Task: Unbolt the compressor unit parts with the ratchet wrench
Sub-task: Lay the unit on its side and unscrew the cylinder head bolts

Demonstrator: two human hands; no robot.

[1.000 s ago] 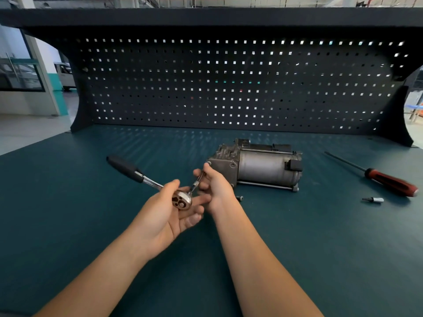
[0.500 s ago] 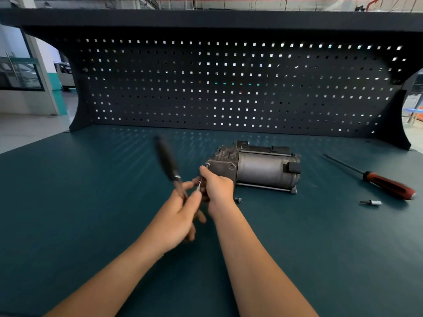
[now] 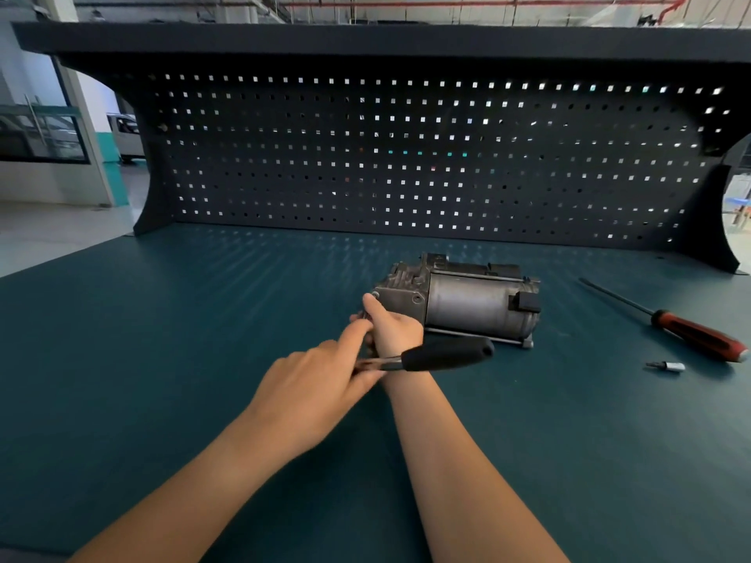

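Note:
A grey metal compressor unit [image 3: 467, 304] lies on its side on the green bench mat. My left hand [image 3: 313, 388] grips the head end of the ratchet wrench [image 3: 447, 354], whose black handle points right across my right wrist. My right hand [image 3: 392, 329] is closed around the thin bit or extension at the wrench head, just in front of the compressor's left end plate, thumb up near a corner bolt. The wrench head itself is hidden by my fingers.
A red-and-black handled screwdriver [image 3: 691, 335] lies to the right of the compressor, with a small silver socket bit [image 3: 666, 366] in front of it. A dark pegboard [image 3: 406, 156] closes off the back of the bench.
The ratchet handle has swung from pointing left, through upright, to pointing right over my right wrist. Both hands have shifted slightly toward the compressor's left end.

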